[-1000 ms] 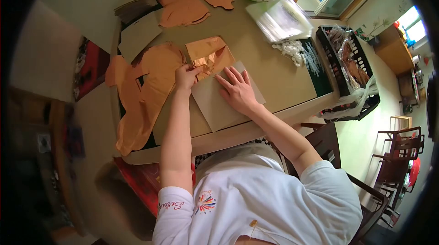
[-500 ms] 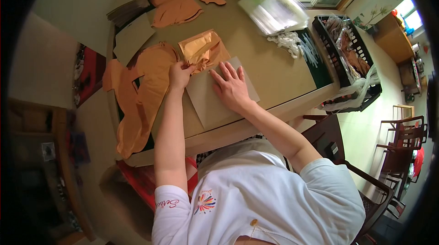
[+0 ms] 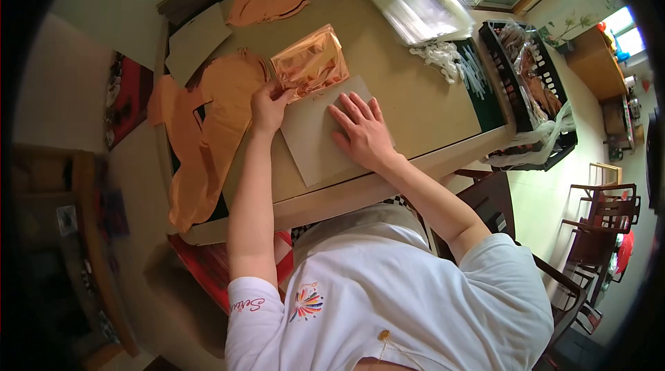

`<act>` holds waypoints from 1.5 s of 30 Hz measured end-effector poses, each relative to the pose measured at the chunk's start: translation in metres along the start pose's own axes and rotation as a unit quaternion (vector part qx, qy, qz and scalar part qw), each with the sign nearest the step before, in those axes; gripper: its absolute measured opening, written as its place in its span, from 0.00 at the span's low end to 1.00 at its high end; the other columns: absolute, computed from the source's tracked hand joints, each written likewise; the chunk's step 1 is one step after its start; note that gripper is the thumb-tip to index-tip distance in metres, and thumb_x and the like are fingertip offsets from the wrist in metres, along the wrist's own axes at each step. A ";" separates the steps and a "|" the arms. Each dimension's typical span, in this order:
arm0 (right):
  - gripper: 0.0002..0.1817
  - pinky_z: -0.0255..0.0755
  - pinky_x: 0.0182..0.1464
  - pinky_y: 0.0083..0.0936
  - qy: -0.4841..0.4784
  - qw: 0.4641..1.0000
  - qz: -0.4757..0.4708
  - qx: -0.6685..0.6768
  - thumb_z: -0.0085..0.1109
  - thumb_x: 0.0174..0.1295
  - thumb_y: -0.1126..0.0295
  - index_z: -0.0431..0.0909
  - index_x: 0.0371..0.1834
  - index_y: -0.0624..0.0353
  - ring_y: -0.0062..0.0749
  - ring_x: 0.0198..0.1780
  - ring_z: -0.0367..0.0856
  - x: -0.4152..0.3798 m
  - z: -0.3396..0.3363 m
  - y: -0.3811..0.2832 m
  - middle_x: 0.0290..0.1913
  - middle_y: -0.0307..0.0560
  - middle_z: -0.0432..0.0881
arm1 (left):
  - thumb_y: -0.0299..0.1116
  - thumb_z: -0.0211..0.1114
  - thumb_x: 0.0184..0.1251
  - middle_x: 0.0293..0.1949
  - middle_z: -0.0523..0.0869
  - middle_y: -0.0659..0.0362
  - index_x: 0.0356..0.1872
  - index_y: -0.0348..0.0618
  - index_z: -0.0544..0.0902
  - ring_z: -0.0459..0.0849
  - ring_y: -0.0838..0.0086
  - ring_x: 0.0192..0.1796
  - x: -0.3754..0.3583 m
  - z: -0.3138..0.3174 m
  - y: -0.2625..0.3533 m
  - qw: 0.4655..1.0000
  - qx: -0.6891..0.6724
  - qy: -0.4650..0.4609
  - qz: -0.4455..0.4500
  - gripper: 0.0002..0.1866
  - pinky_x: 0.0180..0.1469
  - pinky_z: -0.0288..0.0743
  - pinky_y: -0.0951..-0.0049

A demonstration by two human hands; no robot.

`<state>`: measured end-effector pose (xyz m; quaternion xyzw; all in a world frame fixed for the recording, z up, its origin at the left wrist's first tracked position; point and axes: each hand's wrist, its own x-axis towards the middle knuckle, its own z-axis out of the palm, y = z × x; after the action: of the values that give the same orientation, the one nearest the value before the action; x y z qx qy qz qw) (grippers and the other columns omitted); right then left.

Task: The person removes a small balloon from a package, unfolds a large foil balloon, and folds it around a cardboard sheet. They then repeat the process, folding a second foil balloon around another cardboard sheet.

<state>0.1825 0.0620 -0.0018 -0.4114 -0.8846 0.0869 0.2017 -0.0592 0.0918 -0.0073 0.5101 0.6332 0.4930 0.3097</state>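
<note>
A grey card sheet (image 3: pixel 320 142) lies at the table's near edge, under my right hand (image 3: pixel 366 132), whose fingers stretch flat across it. At the card's far edge is a shiny, crinkled copper-coloured foil balloon (image 3: pixel 315 59), deflated and folded into a rough rectangle. The thumb and fingers of my left hand (image 3: pixel 269 106) pinch its near left corner. Close beside that hand, on the left, lie flat foil balloons (image 3: pixel 225 104) in a layered stack, partly hanging over the table's edge. The fingertips of my left hand partly hide the held corner.
More flat foil shapes (image 3: pixel 267 0) lie at the far left, near a loose card (image 3: pixel 197 38). Clear plastic bags (image 3: pixel 426 11), white curled pieces (image 3: pixel 440 59) and thin straws (image 3: pixel 472 73) sit at the far right. A black crate (image 3: pixel 530 80) stands beyond the table's right edge.
The foil balloon's raised fold has opened out, and its crinkled face now lies flatter. My right hand has shifted slightly right on the card. My left hand keeps its pinch.
</note>
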 end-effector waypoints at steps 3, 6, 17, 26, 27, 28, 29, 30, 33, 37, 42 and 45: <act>0.29 0.45 0.74 0.55 0.003 1.000 -0.001 0.002 0.54 0.64 0.54 0.68 0.67 0.49 0.46 0.74 0.57 0.000 0.001 0.000 0.71 0.50 0.64 | 0.22 0.68 0.57 0.30 0.84 0.60 0.34 0.39 0.84 0.82 0.74 0.33 -0.021 -0.001 0.022 0.990 0.137 0.011 0.038 0.05 0.38 0.76 0.72; 0.28 0.44 0.74 0.56 0.000 1.000 0.003 -0.001 0.54 0.64 0.54 0.68 0.67 0.49 0.47 0.73 0.58 0.000 0.003 0.001 0.70 0.50 0.66 | 0.19 0.66 0.52 0.33 0.81 0.61 0.33 0.43 0.83 0.80 0.67 0.38 -0.038 0.005 0.031 0.969 0.149 0.019 0.198 0.08 0.39 0.75 0.68; 0.19 0.62 0.69 0.39 0.033 0.937 0.037 0.346 0.49 0.58 0.82 0.81 0.50 0.55 0.40 0.66 0.70 -0.001 -0.014 0.051 0.60 0.49 0.77 | 0.19 0.64 0.52 0.39 0.80 0.61 0.36 0.44 0.82 0.78 0.62 0.44 -0.060 0.009 0.018 0.919 0.298 0.027 0.258 0.10 0.45 0.75 0.64; 0.21 0.54 0.72 0.48 -0.108 0.984 -0.139 -0.037 0.53 0.65 0.61 0.74 0.61 0.53 0.44 0.69 0.64 0.080 -0.007 0.026 0.67 0.48 0.70 | 0.21 0.61 0.58 0.50 0.76 0.55 0.44 0.44 0.78 0.78 0.58 0.49 -0.065 0.010 0.023 0.926 0.315 0.009 0.210 0.13 0.49 0.76 0.62; 0.22 0.53 0.72 0.49 -0.075 0.988 -0.134 -0.015 0.53 0.65 0.60 0.73 0.62 0.52 0.43 0.70 0.63 0.075 0.000 0.024 0.67 0.47 0.69 | 0.21 0.59 0.59 0.51 0.75 0.53 0.46 0.44 0.76 0.78 0.56 0.51 -0.065 0.011 0.024 0.935 0.300 0.017 0.189 0.14 0.50 0.75 0.61; 0.24 0.52 0.72 0.50 -0.046 0.991 -0.129 0.008 0.53 0.66 0.60 0.72 0.64 0.52 0.43 0.71 0.62 0.066 0.006 0.022 0.68 0.46 0.69 | 0.20 0.57 0.61 0.53 0.74 0.51 0.49 0.43 0.74 0.77 0.53 0.52 -0.064 0.012 0.022 0.944 0.282 0.025 0.166 0.15 0.51 0.75 0.60; 0.25 0.51 0.73 0.51 -0.021 0.992 -0.122 0.031 0.54 0.66 0.59 0.70 0.66 0.51 0.42 0.72 0.62 0.058 0.010 0.023 0.69 0.45 0.68 | 0.20 0.56 0.61 0.53 0.73 0.50 0.50 0.42 0.72 0.76 0.52 0.53 -0.063 0.012 0.018 0.941 0.276 0.041 0.189 0.15 0.52 0.74 0.59; 0.28 0.51 0.73 0.50 -0.028 0.992 -0.119 0.017 0.54 0.66 0.58 0.66 0.69 0.51 0.43 0.73 0.60 0.053 0.009 0.023 0.70 0.46 0.67 | 0.20 0.55 0.62 0.54 0.73 0.48 0.51 0.41 0.71 0.75 0.50 0.54 -0.060 0.014 0.014 0.938 0.269 0.055 0.210 0.15 0.53 0.74 0.58; 0.27 0.51 0.73 0.48 -0.016 0.992 -0.127 0.023 0.53 0.66 0.58 0.68 0.68 0.54 0.43 0.72 0.61 0.047 0.006 0.022 0.69 0.46 0.68 | 0.16 0.53 0.61 0.54 0.71 0.47 0.52 0.41 0.68 0.74 0.52 0.53 -0.062 0.014 0.007 0.937 0.260 0.059 0.227 0.18 0.53 0.72 0.60; 0.27 0.50 0.73 0.47 -0.029 0.988 -0.145 0.036 0.54 0.65 0.57 0.69 0.67 0.54 0.42 0.72 0.60 0.046 0.000 0.025 0.69 0.47 0.68 | 0.18 0.54 0.60 0.53 0.73 0.45 0.51 0.38 0.68 0.73 0.48 0.57 -0.062 0.011 0.013 0.948 0.253 0.040 0.188 0.17 0.56 0.71 0.58; 0.27 0.50 0.73 0.49 -0.036 0.987 -0.150 0.045 0.53 0.67 0.57 0.68 0.68 0.53 0.44 0.73 0.60 0.044 -0.001 0.026 0.70 0.46 0.67 | 0.20 0.56 0.61 0.55 0.75 0.47 0.51 0.38 0.73 0.72 0.53 0.60 -0.064 0.004 0.008 0.961 0.241 0.067 0.121 0.15 0.61 0.68 0.58; 0.28 0.51 0.73 0.46 -0.028 0.986 -0.163 0.024 0.54 0.66 0.56 0.69 0.67 0.53 0.42 0.72 0.60 0.044 0.000 0.028 0.70 0.47 0.67 | 0.25 0.59 0.65 0.58 0.77 0.52 0.52 0.40 0.77 0.71 0.56 0.64 -0.069 0.003 -0.002 0.895 0.387 0.090 0.202 0.15 0.64 0.66 0.56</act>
<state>0.1762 0.1133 0.0022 -0.2540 -0.9428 0.0850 0.1984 -0.0374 0.0268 -0.0172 0.6604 0.6822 0.3043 -0.0769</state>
